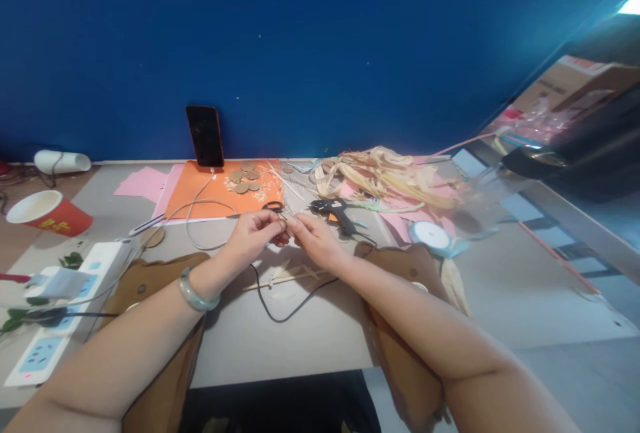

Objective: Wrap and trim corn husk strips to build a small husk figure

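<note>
My left hand (260, 230), with a pale green bangle (196, 292) on its wrist, is closed in a pinch at the middle of the table. Fingertip to fingertip with it, my right hand (316, 238) is pinched shut too. Whatever lies between the fingers is too small to make out. Just beyond the hands are black-handled scissors (273, 206), partly hidden, and a black glue gun (336, 212) to the right. Below them, a thin stick and pale husk scraps (287, 278) lie by a black cable (280, 321).
Dried husks (385, 176) heap at the back right. Several round discs (245, 180) lie on orange paper (195, 194), where a phone (205, 136) leans on the blue wall. A power strip (40, 353) and red cup (55, 215) stand left; a ribbon spool (433, 236) lies right.
</note>
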`<state>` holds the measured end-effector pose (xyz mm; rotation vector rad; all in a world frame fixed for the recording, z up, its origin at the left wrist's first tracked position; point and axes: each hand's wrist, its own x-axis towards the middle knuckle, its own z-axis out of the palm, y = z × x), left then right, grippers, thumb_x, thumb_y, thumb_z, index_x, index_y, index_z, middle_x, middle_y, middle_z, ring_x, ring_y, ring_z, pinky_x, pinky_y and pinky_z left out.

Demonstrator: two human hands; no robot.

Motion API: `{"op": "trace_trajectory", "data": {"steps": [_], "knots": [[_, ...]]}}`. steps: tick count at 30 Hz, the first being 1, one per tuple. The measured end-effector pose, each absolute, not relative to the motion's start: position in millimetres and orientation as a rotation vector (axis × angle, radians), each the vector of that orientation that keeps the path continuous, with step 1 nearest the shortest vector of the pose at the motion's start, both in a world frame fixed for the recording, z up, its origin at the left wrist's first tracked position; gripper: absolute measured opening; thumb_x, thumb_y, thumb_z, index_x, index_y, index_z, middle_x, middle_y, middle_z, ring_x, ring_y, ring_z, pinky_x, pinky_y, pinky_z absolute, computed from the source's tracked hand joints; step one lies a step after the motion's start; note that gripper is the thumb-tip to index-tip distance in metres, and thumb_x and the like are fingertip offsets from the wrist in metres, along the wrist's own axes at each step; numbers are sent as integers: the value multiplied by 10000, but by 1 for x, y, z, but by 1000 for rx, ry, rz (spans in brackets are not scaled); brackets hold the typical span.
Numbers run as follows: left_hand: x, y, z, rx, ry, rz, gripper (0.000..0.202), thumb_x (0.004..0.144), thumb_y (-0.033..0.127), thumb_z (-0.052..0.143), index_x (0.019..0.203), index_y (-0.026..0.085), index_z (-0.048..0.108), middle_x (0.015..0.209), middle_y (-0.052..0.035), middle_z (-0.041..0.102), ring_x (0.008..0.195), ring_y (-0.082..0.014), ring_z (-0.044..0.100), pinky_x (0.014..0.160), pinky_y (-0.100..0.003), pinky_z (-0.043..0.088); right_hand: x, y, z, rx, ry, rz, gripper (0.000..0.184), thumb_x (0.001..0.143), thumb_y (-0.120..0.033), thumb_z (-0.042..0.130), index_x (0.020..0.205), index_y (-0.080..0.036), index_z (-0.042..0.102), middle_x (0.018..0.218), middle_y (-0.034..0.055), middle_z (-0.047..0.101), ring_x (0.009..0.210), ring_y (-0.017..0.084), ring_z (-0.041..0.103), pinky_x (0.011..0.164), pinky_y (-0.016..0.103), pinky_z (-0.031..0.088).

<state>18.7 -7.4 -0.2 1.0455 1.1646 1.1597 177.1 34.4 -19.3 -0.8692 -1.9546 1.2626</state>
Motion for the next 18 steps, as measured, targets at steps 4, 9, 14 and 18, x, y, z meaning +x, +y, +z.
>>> {"op": "trace_trajectory", "data": {"steps": [4, 9, 14, 18], "knots": [[19, -8, 1, 1042, 1170, 1159, 242, 701, 362, 727, 652, 148, 625, 608, -33, 660, 560, -122, 612, 610, -251, 521, 177, 35, -20, -856, -1946, 1262, 475, 901, -567, 432, 621, -184, 434, 571, -42, 398, 549, 90, 361, 537, 233, 303], [20, -8, 4, 1022, 1197, 1150, 250, 681, 366, 736, 639, 150, 617, 589, -28, 653, 539, -120, 604, 593, -251, 519, 176, 36, -21, -884, -1825, 1336, 474, 923, -548, 397, 621, -186, 444, 535, -47, 389, 516, 90, 348, 517, 236, 290], [20, -7, 2, 1036, 1220, 1154, 251, 670, 367, 731, 645, 146, 614, 584, -24, 646, 523, -116, 593, 578, -250, 516, 176, 36, -20, -878, -1832, 1383, 475, 914, -559, 408, 620, -187, 441, 519, -52, 389, 505, 89, 350, 514, 237, 290], [20, -6, 2, 1070, 1220, 1143, 253, 694, 374, 699, 664, 140, 610, 598, -23, 643, 543, -112, 592, 593, -247, 516, 177, 35, -18, -889, -1869, 1372, 481, 905, -572, 413, 628, -181, 452, 543, -48, 413, 522, 87, 370, 528, 234, 304]]}}
